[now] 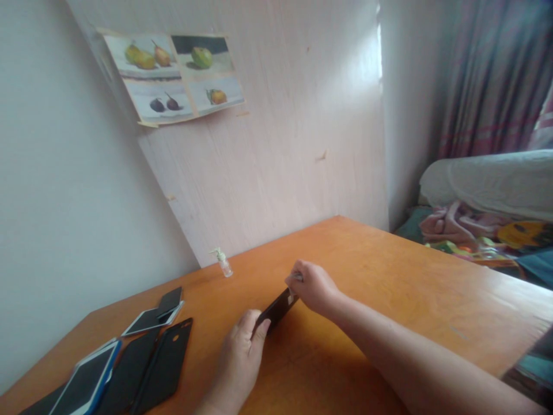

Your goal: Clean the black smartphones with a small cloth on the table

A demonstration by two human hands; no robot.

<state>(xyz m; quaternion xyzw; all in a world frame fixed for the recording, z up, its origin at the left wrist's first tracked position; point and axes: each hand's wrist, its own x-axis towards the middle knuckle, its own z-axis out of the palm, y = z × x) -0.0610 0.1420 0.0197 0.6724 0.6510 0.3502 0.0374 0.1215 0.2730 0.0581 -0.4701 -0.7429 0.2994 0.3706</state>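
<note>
A dark, flat, slab-like device [279,310], perhaps a phone or small tablet, is held tilted above the wooden table. My left hand [242,354] grips its near end, thumb on top and fingers behind. At the far end is my right hand [315,286], closed, with a bit of something pale pinched between its fingers. That pale piece is too small and covered to name. A light patch shows on the device just below the right fingers. The device's face is turned mostly out of sight.
On the table [345,262] at left lie a blue-edged white tablet [86,377], an open black folding case [166,360], and a white-framed tablet [147,321] with a black phone-like slab [170,301] on it. A clear pump bottle [224,266] stands near the wall.
</note>
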